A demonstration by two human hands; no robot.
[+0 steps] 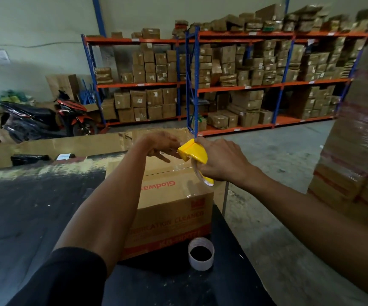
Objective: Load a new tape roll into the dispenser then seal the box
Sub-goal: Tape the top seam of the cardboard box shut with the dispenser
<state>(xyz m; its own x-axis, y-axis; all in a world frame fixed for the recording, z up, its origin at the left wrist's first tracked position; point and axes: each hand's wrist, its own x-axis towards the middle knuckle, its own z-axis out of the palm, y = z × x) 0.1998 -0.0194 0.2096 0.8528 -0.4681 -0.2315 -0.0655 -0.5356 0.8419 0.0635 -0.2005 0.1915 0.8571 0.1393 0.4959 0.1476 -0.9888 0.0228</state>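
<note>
A brown cardboard box (pixel 174 202) with red print stands on the black table (pixel 35 213), its top flaps closed. My right hand (pixel 220 160) grips a yellow tape dispenser (pixel 193 152) holding a clear tape roll (pixel 200 175), above the box's far right top edge. My left hand (pixel 161 143) reaches over the box top just left of the dispenser's mouth, fingers pinched at what looks like the clear tape end, which is hard to make out. An empty white tape core (pixel 201 253) stands on the table in front of the box.
Flattened cardboard (pixel 72 144) lies along the table's far edge, with a black item (pixel 29 159) beside it. Blue and orange shelves (pixel 233 85) full of boxes stand behind. A motorbike (pixel 46 118) is parked at the left. A wrapped pallet stack (pixel 359 140) rises at the right.
</note>
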